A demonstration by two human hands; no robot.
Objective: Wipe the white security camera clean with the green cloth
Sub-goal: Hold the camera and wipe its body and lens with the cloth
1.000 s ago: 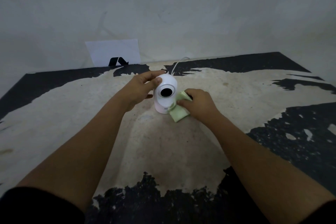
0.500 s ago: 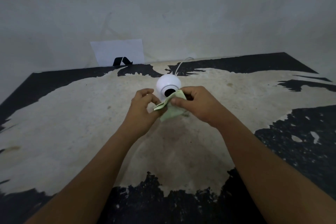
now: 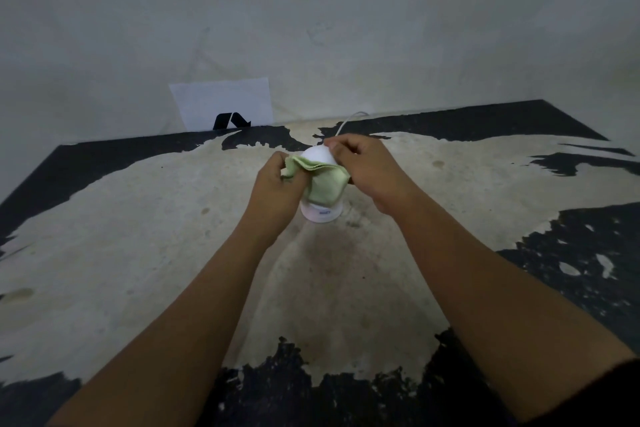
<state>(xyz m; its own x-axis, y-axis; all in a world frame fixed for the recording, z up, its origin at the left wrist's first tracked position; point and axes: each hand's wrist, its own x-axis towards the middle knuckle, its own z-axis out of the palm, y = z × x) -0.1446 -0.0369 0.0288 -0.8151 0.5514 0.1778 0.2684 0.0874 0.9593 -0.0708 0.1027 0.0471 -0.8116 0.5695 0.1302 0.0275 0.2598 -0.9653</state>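
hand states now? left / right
Left hand: closed, pinching the light green cloth draped over the white security camera.
Right hand: closed on the same cloth's far edge.

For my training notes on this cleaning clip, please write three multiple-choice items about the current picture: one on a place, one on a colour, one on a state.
1. Where is the cloth?
A. Draped over the camera's front
B. Flat on the table
C. Against the wall

2. What colour is the cable behind the camera?
A. Black
B. White
C. Red

3. Who holds the cloth?
A. Left hand only
B. Neither hand
C. Both hands

Key: 1 A, the green cloth covers the white security camera down to its base. 2 B, the cable is white. 3 C, the left hand and right hand each pinch an edge.
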